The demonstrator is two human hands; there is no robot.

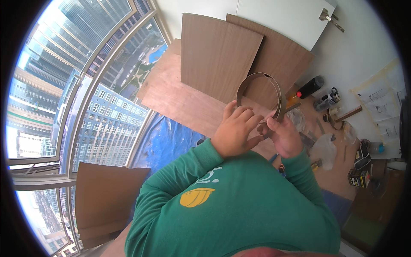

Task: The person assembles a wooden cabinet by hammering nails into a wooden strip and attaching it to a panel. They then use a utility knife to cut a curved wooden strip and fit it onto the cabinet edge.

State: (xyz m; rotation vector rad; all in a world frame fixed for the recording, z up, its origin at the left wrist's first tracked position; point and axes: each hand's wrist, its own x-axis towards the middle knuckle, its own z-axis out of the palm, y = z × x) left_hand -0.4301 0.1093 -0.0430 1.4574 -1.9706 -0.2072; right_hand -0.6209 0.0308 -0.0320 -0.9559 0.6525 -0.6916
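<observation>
A coiled strip of thin brown edge banding [240,88] stands up as a round loop in front of me. My right hand [286,136] pinches the right side of the coil between thumb and fingers. Beside it my left hand [236,128] lies across the lower part of the loop, back of the hand up, fingers spread. The left fingertips reach toward the right thumb; whether they touch the strip is hidden. Beyond the coil, a brown wood-grain panel [218,55] leans upright, overlapping a second brown panel [282,49].
A plywood sheet [184,105] lies below the panels, near blue plastic sheeting [160,141]. At right are a black bottle [311,86], a clear bottle [327,102], plastic bags [324,150] and a small box [358,178]. Cardboard [105,197] stands by the windows at left.
</observation>
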